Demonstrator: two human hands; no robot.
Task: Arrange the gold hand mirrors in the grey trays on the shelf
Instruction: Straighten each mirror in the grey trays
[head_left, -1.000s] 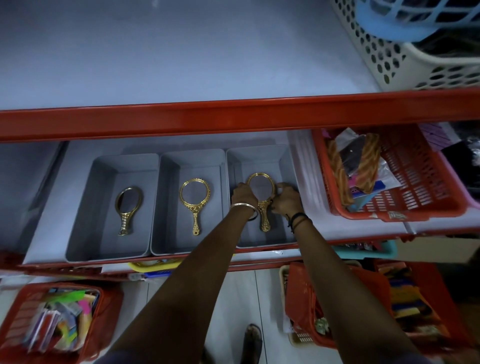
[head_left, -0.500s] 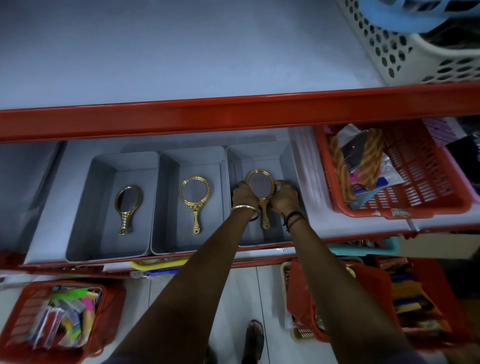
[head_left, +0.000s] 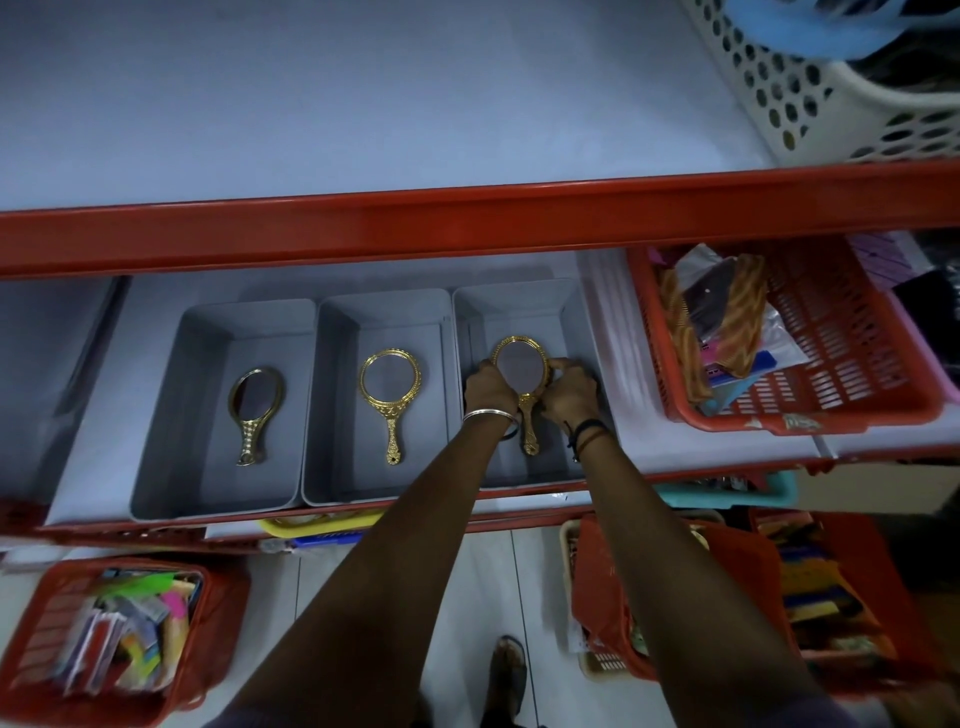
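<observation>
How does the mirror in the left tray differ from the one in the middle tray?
The left-tray mirror has an oval head and a darker, duller gold frame; the middle-tray mirror has a round head and a brighter gold frame. The left one tilts, handle toward the lower left; the middle one lies nearly straight. Both lie flat, untouched, handle toward the shelf front, one per grey tray.

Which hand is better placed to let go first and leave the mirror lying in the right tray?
Either, marginally the right hand: it touches only the mirror rim's right edge, while the left hand covers rim and neck.
</observation>
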